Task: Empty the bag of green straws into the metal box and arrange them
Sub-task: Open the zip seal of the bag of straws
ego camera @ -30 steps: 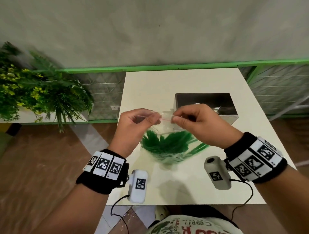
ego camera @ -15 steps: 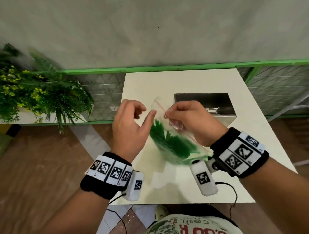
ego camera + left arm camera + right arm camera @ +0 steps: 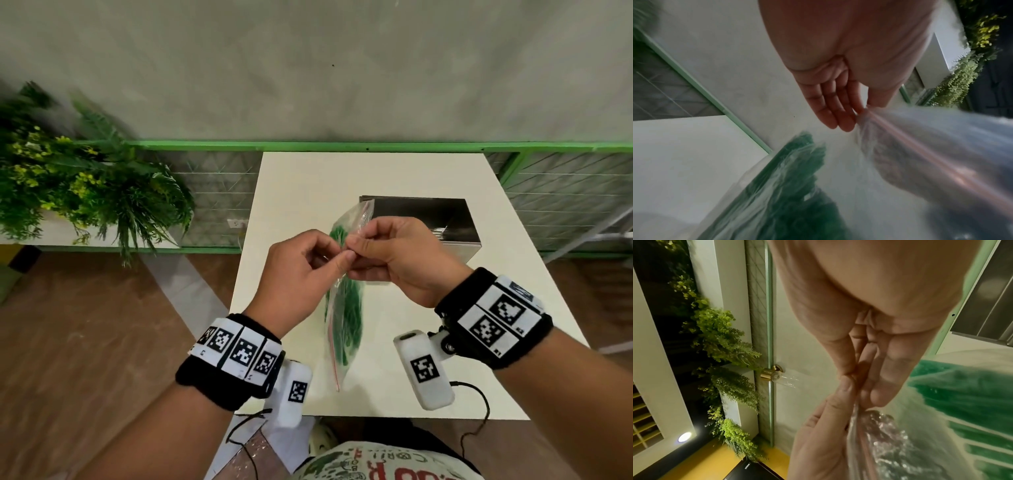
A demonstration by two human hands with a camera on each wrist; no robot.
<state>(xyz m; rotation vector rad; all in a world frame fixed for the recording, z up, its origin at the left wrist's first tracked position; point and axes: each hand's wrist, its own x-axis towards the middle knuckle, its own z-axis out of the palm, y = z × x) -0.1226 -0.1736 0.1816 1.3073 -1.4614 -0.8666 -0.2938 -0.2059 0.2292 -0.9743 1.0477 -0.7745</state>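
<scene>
A clear zip bag (image 3: 334, 342) with a red seal strip hangs edge-on above the white table (image 3: 394, 171), with green straws (image 3: 351, 308) bunched inside it. My left hand (image 3: 342, 255) and right hand (image 3: 358, 241) meet at the bag's upper edge, each pinching the plastic between thumb and fingers. In the left wrist view the seal strip (image 3: 920, 146) runs out from my fingers (image 3: 838, 116). In the right wrist view my fingers (image 3: 877, 386) squeeze the bag (image 3: 890, 443) beside the left thumb. The open metal box (image 3: 459, 250) stands just behind my right hand, which partly hides it.
A green railing (image 3: 342, 145) with mesh panels runs behind the table against a grey wall. Leafy plants (image 3: 85, 192) fill a planter at the left. Brown floor lies to the left of the table. Camera cables (image 3: 479, 411) hang from my wrists over the table's front edge.
The bag went from spread wide between both hands to hanging edge-on. My left hand let go briefly, then pinched the bag's edge again next to the right hand.
</scene>
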